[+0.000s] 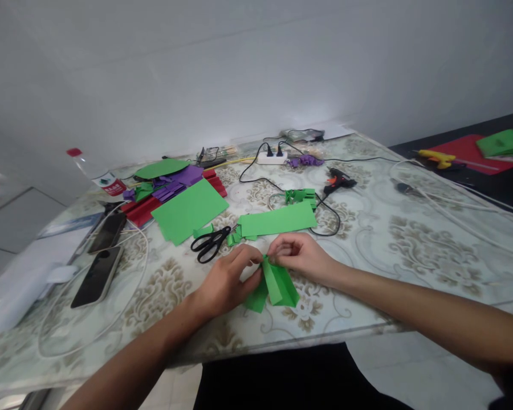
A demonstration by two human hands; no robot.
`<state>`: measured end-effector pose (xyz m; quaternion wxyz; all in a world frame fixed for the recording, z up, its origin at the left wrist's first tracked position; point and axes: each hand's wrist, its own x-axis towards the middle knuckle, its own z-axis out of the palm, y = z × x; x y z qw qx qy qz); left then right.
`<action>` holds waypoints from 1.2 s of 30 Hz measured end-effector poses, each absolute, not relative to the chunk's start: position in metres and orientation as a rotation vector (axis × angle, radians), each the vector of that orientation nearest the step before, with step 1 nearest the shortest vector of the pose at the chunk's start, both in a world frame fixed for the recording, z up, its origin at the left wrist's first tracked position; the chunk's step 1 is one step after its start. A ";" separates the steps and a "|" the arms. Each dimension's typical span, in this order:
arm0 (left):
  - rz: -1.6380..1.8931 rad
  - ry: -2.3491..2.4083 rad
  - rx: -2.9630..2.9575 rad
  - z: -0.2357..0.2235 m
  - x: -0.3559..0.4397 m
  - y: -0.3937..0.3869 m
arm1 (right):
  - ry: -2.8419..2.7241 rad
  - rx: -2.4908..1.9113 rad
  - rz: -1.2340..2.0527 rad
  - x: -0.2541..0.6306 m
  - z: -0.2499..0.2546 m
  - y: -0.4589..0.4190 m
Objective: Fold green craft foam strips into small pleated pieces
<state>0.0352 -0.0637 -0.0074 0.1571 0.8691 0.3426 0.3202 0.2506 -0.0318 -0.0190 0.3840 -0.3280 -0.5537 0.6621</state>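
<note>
My left hand (224, 282) and my right hand (297, 255) both pinch the top of a folded green paper piece (277, 286) that rests on the patterned table (410, 239) near its front edge. The paper is pleated and fans out toward me below the fingers. Black scissors (209, 244) lie just behind my left hand, shut. Behind my hands lies a long green paper strip (277, 220) with small green scraps beside it.
Green sheets (188, 210), purple and red paper pile at back left. Two phones (98, 274) with white cables lie at left, a bottle (96, 173) behind them. A glue gun (337, 181) and power strip (272, 158) sit at the back. A dark side table holds red and green items at right.
</note>
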 end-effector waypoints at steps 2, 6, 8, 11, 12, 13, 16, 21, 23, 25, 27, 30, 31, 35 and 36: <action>0.939 0.963 2.490 -0.008 0.035 -0.063 | -1.421 -0.832 1.669 0.251 -0.019 -0.032; 0.967 0.931 2.490 -0.008 0.035 -0.062 | -1.447 -0.848 1.645 0.251 -0.019 -0.032; 0.976 0.915 2.492 -0.008 0.035 -0.062 | -1.466 -0.858 1.636 0.251 -0.019 -0.032; 0.978 0.913 2.490 -0.009 0.035 -0.061 | -1.487 -0.865 1.633 0.251 -0.020 -0.033; 0.977 0.914 2.490 -0.010 0.035 -0.061 | -1.488 -0.866 1.635 0.251 -0.021 -0.033; 0.978 0.915 2.490 -0.010 0.035 -0.061 | -1.489 -0.866 1.637 0.251 -0.021 -0.033; 0.986 0.917 2.488 -0.011 0.034 -0.061 | -1.480 -0.864 1.644 0.251 -0.023 -0.033; 0.998 0.929 2.485 -0.010 0.035 -0.062 | -1.459 -0.849 1.664 0.251 -0.024 -0.032; 0.993 0.942 2.491 -0.010 0.035 -0.062 | -1.452 -0.850 1.672 0.251 -0.024 -0.032; 0.981 0.964 2.493 -0.010 0.034 -0.062 | -1.446 -0.851 1.681 0.251 -0.024 -0.032; 0.967 0.986 2.489 -0.010 0.034 -0.062 | -1.443 -0.856 1.684 0.251 -0.024 -0.032; 0.960 0.998 2.476 -0.010 0.033 -0.063 | -1.443 -0.868 1.678 0.251 -0.025 -0.032; 0.959 1.002 2.472 -0.010 0.034 -0.062 | -1.441 -0.871 1.675 0.251 -0.025 -0.032; 0.950 1.016 2.458 -0.010 0.034 -0.062 | -1.445 -0.879 1.676 0.251 -0.025 -0.032; 0.952 1.017 2.458 -0.010 0.035 -0.062 | -1.448 -0.880 1.678 0.251 -0.025 -0.032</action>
